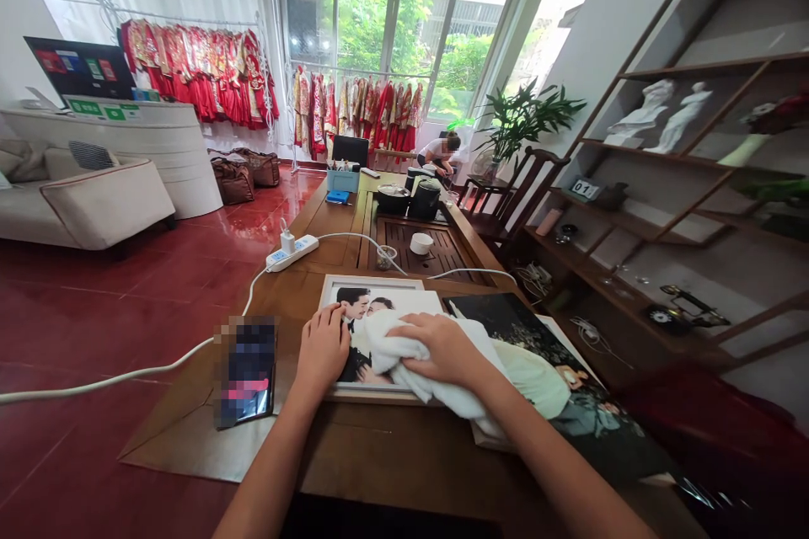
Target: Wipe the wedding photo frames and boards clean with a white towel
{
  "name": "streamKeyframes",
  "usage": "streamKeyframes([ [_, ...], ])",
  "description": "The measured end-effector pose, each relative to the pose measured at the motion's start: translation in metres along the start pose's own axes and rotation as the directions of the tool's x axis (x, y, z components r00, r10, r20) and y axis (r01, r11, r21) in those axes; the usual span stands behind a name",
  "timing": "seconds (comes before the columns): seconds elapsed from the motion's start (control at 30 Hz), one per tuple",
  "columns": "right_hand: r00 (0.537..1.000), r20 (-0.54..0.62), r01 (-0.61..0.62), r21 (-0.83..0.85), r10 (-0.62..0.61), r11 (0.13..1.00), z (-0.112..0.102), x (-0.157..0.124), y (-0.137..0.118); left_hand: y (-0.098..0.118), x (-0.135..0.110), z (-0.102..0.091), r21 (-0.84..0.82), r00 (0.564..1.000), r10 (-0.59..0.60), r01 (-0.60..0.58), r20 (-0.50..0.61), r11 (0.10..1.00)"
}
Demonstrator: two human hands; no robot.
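A white picture frame (372, 392) lies flat on the wooden table, holding a photo of a couple. My left hand (324, 345) rests over its left edge, fingers stretched out on the border and photo. With my right hand (442, 347) I grip a bunched white cloth (395, 337), pressed on the photo's middle. The cloth trails down past the frame's right side and hides part of the picture. Beside it, to the right, lies a larger dark photo panel (543, 354), partly covered by my right forearm and the cloth.
A phone (253, 375) lies left of my arm on the table. A white power strip (291, 253) and its cables cross the tabletop. Farther back are a tea tray (455, 257), cups and a pot. Shelves (695, 72) stand at right; a person (439, 153) crouches by the window.
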State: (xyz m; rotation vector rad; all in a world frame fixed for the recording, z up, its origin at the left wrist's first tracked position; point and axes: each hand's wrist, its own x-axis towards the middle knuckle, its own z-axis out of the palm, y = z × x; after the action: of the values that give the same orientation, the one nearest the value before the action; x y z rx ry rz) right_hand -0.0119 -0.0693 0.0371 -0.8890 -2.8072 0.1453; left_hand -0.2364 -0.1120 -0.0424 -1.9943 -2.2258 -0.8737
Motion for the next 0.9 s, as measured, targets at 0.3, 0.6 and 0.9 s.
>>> streamKeyframes([
  [0.3,0.990,-0.078,-0.125,-0.073,0.119,0.990,0.013,0.075,0.040,-0.001,0.001,0.000,-0.008,1.000,0.001,-0.001,0.010,1.000],
  [0.6,0.994,-0.067,-0.085,-0.048,0.081,0.995,0.013,0.077,0.032,0.000,0.001,-0.001,-0.007,1.000,0.002,-0.002,0.011,1.000],
  [0.9,0.989,0.034,0.141,0.103,-0.145,0.985,0.005,0.007,-0.024,0.001,0.000,-0.005,0.000,0.999,0.003,-0.003,0.037,1.000],
])
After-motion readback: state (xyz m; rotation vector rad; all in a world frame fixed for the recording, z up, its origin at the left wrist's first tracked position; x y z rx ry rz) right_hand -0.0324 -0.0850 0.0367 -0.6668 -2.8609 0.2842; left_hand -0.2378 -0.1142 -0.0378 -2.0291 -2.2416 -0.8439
